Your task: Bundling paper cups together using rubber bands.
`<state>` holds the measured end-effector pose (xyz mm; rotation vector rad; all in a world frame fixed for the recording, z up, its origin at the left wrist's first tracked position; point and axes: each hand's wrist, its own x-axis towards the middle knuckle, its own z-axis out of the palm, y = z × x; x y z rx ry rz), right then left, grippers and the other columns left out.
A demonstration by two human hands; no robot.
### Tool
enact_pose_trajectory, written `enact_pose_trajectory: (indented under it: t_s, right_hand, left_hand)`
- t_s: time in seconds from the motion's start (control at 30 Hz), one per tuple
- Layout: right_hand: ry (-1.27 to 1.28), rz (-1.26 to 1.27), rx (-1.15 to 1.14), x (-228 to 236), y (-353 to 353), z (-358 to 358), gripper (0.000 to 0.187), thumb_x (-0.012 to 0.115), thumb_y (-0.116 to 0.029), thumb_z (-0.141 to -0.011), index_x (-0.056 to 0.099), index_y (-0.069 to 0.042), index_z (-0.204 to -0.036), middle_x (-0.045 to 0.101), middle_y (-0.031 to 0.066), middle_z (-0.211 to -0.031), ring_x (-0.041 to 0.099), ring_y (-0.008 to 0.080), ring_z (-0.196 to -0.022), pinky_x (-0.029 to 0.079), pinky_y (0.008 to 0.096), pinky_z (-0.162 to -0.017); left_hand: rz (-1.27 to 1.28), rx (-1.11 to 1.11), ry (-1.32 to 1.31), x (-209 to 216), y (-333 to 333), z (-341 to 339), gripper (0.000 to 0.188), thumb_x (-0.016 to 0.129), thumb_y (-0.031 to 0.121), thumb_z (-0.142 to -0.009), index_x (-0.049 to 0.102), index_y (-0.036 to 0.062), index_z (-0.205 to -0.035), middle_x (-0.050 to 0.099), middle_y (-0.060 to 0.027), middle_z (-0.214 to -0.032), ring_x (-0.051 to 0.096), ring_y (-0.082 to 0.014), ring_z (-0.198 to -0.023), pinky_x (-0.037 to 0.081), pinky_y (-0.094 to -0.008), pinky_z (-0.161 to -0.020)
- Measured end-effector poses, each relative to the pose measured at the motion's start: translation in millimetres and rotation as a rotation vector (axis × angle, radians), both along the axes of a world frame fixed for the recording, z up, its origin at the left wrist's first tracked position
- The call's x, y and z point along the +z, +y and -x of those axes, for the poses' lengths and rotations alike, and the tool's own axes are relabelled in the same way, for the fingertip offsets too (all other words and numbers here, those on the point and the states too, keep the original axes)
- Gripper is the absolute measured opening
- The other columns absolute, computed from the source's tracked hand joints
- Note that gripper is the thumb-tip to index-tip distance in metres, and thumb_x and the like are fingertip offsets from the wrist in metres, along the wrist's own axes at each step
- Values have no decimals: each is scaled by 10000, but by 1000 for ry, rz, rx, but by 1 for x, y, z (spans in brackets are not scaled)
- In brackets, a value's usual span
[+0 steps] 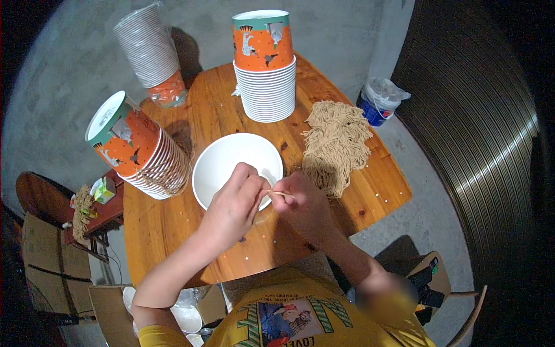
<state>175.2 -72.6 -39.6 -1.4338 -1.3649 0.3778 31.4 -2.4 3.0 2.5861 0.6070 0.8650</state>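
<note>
My left hand (236,199) and my right hand (302,202) meet over the near rim of a round white container (211,170), which looks like a paper bucket or bowl seen from above. Fingertips of both hands pinch a short piece of thin tan cord (282,194); the rest of it is hidden by the fingers. Just right of the container lies a tangled heap of tan cord (335,144). On the left, an upside-down stack of orange and green printed paper buckets (130,139) has tan cord loops (170,176) hung around its lower rims.
Another upside-down bucket stack (264,87) stands at the back of the wooden table (370,202). Behind it on the left leans a plastic-wrapped stack (149,49). A lined blue bin (380,104) sits on the floor at right, near a ribbed metal shutter (474,144). Left is a red bench (107,202).
</note>
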Motion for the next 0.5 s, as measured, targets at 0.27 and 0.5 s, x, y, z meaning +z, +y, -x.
enact_pose_trajectory:
  t_s: [0.27,0.5]
  right_hand:
    - [-127,-173,-24,-6,3,1,60,642,-110,-769,601,-77,-798,514,81,-698,567,263,-624,459,349,-575]
    - [-132,-199,-34,-5,2,1,77,664,-83,-761,599,-80,-803,498,58,-679,539,208,-566,438,322,-521]
  left_hand:
    - [150,84,-43,-4,-3,1,82,605,34,-820,536,1,-848,529,-122,-780,565,-288,-721,460,-361,-611]
    - [296,74,-137,-9,-1,0,77,598,18,-824,525,-4,-834,554,-97,-770,563,-202,-656,446,-301,-571]
